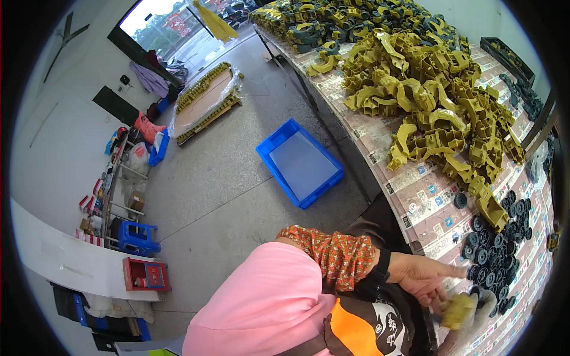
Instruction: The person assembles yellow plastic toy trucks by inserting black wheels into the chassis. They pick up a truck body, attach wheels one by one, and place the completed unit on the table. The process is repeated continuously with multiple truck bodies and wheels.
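Observation:
My left hand (418, 276), a black band at its wrist, reaches over the patterned tabletop. Its index finger stretches toward a pile of black plastic wheels (488, 256), and the other fingers bend down beside a yellow plastic part (458, 311). I see nothing clearly held in it. My right hand (485, 304), partly covered in grey, is closed around that yellow part near the table's front. Motion blurs the part, and some of the right fingers are hidden behind it. One loose wheel (460, 200) lies apart from the pile.
A large heap of yellow plastic parts (427, 113) covers the far table (415, 202). On the floor to the left stand a blue crate (274, 145), a pallet edged with yellow parts (205, 92), a blue stool (136, 237) and a cluttered shelf.

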A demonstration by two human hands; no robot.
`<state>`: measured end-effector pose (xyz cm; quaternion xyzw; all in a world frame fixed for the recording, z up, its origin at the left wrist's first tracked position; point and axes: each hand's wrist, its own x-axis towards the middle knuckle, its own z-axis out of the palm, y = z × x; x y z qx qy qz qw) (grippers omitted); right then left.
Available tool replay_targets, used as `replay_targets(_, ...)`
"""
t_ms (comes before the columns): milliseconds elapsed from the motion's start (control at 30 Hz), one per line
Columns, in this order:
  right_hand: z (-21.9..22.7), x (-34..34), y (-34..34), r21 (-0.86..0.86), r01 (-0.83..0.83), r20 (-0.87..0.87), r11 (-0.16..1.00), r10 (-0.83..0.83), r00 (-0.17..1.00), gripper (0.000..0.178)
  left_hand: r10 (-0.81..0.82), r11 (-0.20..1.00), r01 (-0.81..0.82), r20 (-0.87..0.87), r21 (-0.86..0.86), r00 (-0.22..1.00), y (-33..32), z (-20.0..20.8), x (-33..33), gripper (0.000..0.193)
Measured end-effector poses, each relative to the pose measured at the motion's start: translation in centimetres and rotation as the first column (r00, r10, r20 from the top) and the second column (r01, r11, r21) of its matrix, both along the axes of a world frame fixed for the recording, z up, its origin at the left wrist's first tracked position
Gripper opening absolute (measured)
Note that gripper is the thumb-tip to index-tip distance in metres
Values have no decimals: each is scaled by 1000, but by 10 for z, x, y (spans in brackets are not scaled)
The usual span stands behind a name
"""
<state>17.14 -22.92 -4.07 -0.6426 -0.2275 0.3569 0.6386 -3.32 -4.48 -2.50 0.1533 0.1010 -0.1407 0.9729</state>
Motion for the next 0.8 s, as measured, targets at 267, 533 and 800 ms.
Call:
replay_targets(267,56,-76,18,-200,260,464,945,-142,874,18,-47,645,-202,302,737,952,-15,17,22,110)
replay_targets(533,43,-65,22,-25,419,641,908,-307,704,18,-263,159,-405,434,900,862,-10,33,21,91)
replay_targets(800,70,-73,23,-105,373,-137,922,-385,913,19,-150,-153,-360,339,920,929,-17,25,29,79)
